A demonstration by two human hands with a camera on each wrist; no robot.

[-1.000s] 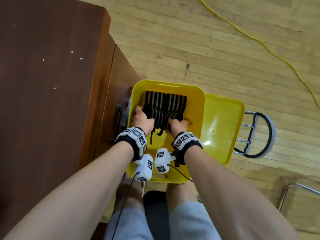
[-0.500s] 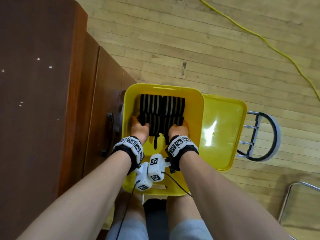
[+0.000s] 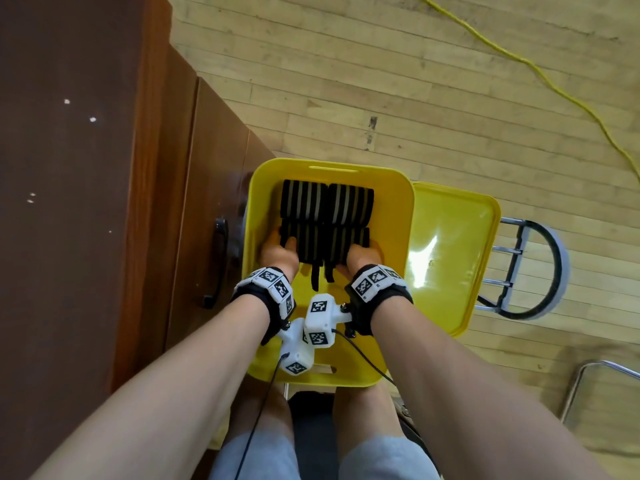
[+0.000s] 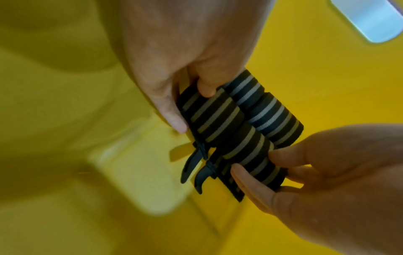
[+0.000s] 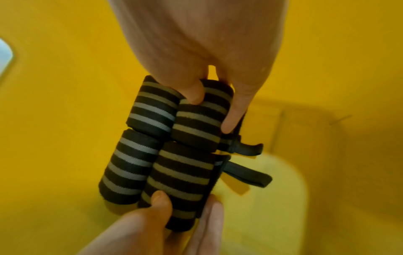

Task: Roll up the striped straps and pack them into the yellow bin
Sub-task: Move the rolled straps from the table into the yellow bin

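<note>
Here, left hand and right hand each clasp rolled strap in yellow bin.

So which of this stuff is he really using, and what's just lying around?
Using:
- rolled striped straps
- yellow bin
- left hand, gripping a near roll
- right hand, gripping the other near roll

Lying about:
- yellow lid
- brown cabinet
- yellow cord
- metal stool
</note>
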